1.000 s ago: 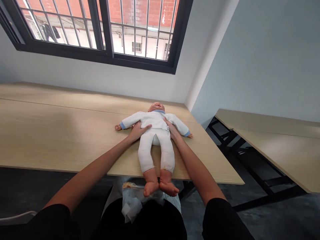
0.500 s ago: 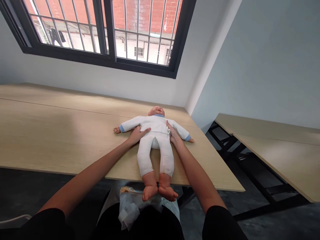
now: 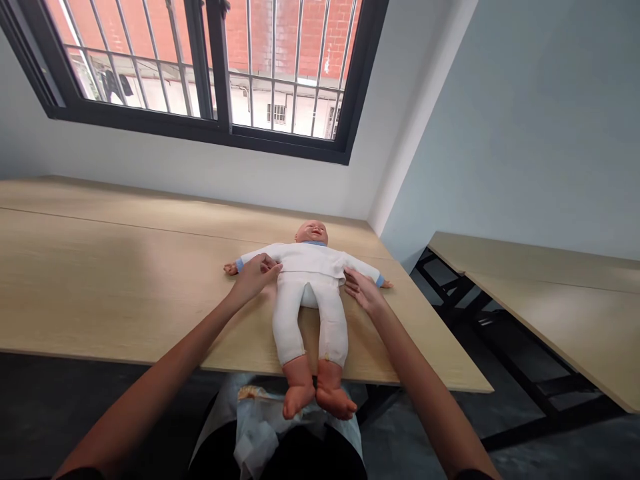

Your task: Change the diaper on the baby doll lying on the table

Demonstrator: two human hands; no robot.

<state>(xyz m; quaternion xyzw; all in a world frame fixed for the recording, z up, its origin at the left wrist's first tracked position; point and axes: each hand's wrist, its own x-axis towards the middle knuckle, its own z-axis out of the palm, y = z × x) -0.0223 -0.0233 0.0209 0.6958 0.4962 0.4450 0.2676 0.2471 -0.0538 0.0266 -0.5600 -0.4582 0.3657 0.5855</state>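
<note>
A baby doll (image 3: 311,320) lies on its back on the wooden table, head toward the window, bare feet past the near edge. It wears a white shirt (image 3: 310,259) with blue collar and cuffs, and white trousers. At the shirt's left side, my left hand (image 3: 256,277) is closed, thumb and fingers pinching the hem near the waist. My right hand (image 3: 365,291) has its upper fingertips at the opposite corner of the hem, which flares toward them; the lower fingers are loosely apart. The doll's arms stretch out sideways.
The wooden table (image 3: 125,287) runs along the wall under a barred window (image 3: 210,73). A second table (image 3: 560,287) with a black frame stands at the right, across a gap. An open diaper-like white item (image 3: 255,427) lies on my lap below the table edge.
Both hands have slid off the doll's torso, outward to the shirt's sides. The shirt hem now hangs straighter across the waist. The view has tilted slightly upward.
</note>
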